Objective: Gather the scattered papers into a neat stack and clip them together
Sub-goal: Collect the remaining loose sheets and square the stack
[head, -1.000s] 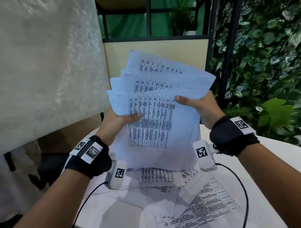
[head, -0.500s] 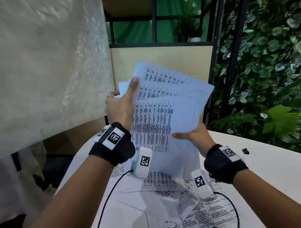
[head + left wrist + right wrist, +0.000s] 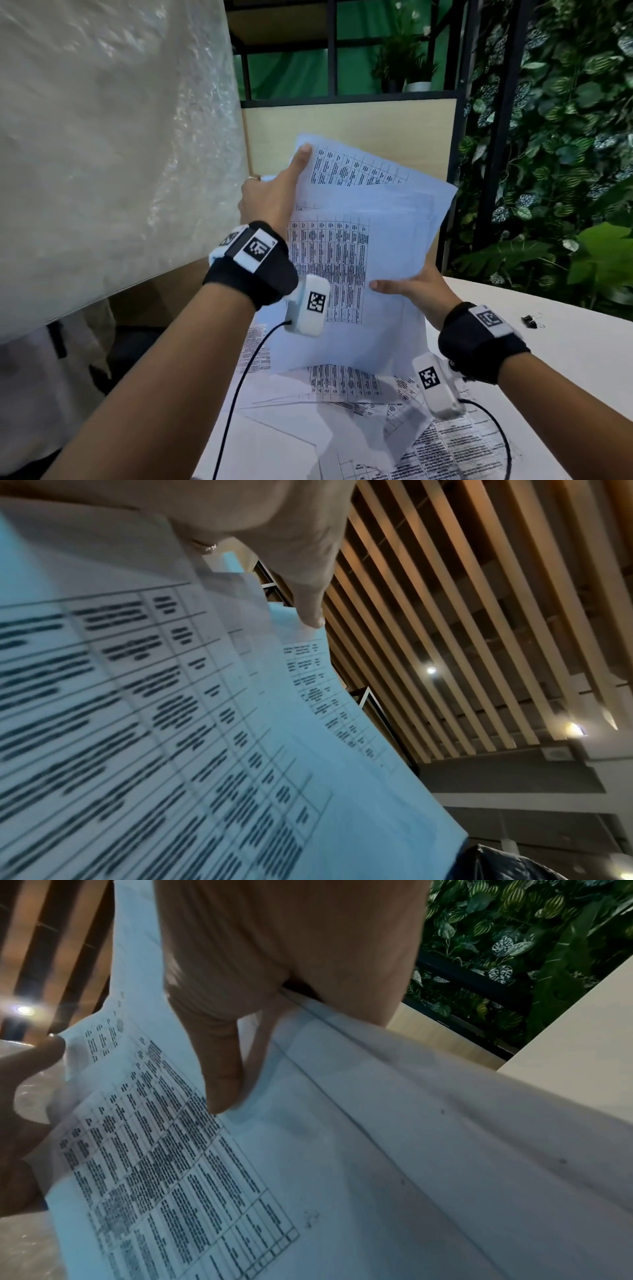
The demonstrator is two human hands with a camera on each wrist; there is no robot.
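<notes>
A fanned bundle of printed papers (image 3: 363, 240) stands upright above the table, its sheets offset at the top. My left hand (image 3: 277, 192) holds its left edge, thumb stretched up to the top corner of the rear sheet (image 3: 310, 615) and fingers hidden behind. My right hand (image 3: 407, 286) pinches the lower right edge, with its thumb (image 3: 219, 1069) across the front page. More loose papers (image 3: 346, 383) lie overlapping on the white table (image 3: 575, 346) below. A black binder clip (image 3: 530, 321) lies on the table to the right, apart from both hands.
A bubble-wrapped panel (image 3: 102, 137) stands close on the left. A wooden partition (image 3: 346, 123) in a black frame rises behind the bundle. A leafy plant wall (image 3: 555, 154) fills the right. Cables run from both wrist cameras over the table.
My left hand slid up the bundle's left edge to the top corner, and my right hand moved down to the lower right edge. The fanned sheets have drawn closer together.
</notes>
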